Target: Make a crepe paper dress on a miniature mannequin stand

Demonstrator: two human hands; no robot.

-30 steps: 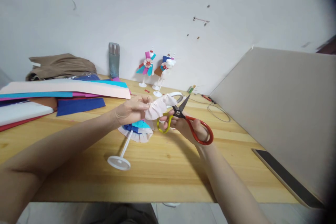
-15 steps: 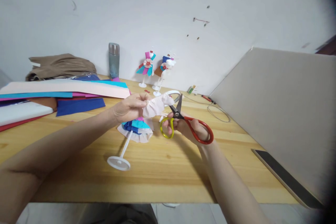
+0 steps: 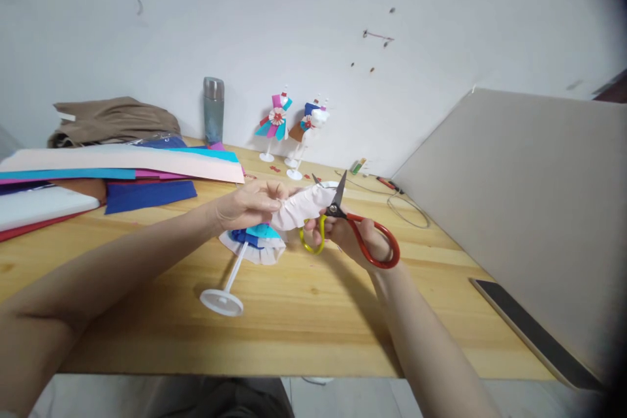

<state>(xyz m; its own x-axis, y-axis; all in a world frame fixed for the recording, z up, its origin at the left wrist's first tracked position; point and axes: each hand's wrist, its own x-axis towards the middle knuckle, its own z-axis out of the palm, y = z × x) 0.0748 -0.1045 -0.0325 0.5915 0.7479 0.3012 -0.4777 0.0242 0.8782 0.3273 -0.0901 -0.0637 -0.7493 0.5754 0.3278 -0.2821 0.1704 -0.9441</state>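
My left hand pinches one end of a pale pink ruffled strip, perhaps crepe paper. My right hand grips scissors with one yellow and one red handle. Their dark blades are spread, and the strip's far end reaches across between them. Below my left hand, a small white dress-form stand lies on the table with its round base toward me. It wears a layered skirt in blue, turquoise and pale pink. My left hand and the strip hide its upper part.
Long coloured strips are stacked at the left beside brown cloth. A flask and dressed little figures stand by the wall. A cable lies behind, and a dark flat device rests at right.
The strip has shifted slightly right, so more of it lies across the scissors. The blades have spread wider. The view has moved a little.
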